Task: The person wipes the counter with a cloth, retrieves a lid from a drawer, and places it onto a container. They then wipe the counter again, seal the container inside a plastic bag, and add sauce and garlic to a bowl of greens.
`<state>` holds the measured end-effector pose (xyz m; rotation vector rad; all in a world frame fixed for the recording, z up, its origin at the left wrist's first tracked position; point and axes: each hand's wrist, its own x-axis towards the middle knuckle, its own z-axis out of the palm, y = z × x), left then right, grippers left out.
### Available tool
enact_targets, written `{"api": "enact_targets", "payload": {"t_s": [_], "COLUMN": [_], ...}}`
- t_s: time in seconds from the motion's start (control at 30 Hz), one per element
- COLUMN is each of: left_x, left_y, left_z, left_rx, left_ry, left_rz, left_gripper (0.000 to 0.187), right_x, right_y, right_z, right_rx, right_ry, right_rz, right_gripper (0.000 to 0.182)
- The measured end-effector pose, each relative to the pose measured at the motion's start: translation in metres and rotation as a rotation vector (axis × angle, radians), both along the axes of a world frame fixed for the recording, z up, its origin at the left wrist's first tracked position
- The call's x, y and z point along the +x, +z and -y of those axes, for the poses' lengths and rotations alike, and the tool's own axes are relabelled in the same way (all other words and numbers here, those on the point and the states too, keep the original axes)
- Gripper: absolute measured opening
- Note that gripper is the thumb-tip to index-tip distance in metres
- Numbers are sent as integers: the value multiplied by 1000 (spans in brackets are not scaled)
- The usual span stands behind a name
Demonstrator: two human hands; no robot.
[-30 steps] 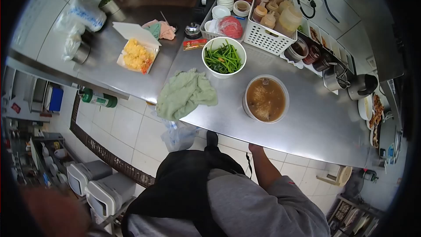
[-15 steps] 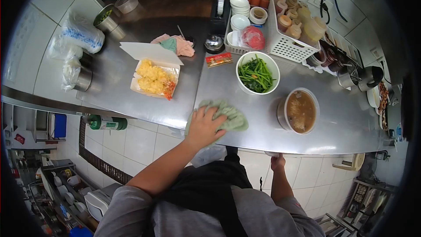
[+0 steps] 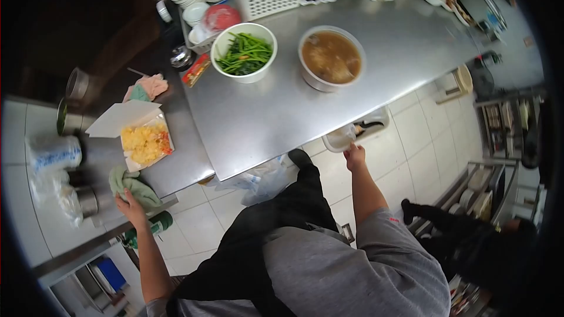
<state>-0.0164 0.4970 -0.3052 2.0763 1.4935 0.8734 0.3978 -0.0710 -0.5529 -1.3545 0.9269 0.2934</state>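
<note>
Our left hand [image 3: 133, 208] is gripping the green cloth [image 3: 141, 190] at the left counter [image 3: 183, 167]'s near edge, beside the boxed food [image 3: 144, 142], while our right hand [image 3: 355, 158] is holding the near rim of the white tray [image 3: 337, 142] below the right counter [image 3: 264, 123]. We are apparently handling both together; moving the cloth is calling for clearance from the food.

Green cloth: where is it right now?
The green cloth is at the left of the head view, against the left hand, at the near edge of the counter, just below the open white box.
</note>
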Motion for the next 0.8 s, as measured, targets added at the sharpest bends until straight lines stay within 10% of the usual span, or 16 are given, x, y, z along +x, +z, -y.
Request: {"api": "enact_targets", "payload": {"t_s": [0.17, 0.33, 0.63, 0.8], "left_x": [15, 25, 45, 94], "left_y": [-12, -6, -16, -5], "left_z": [-5, 66, 207, 270], "left_rx": [198, 399, 389, 305], "left_ry": [-85, -55, -526, -752], "left_rz": [-231, -214, -308, -315], "left_gripper": [60, 57, 42, 44], "right_x": [-10, -19, 28, 76], "right_y": [36, 18, 78, 59], "right_z": [1, 39, 11, -25], "right_rx": [-172, -807, -819, -509], "right_ry": [106, 374, 976, 796], "right_rz": [-11, 340, 923, 640], "right_gripper": [65, 29, 21, 25]}}
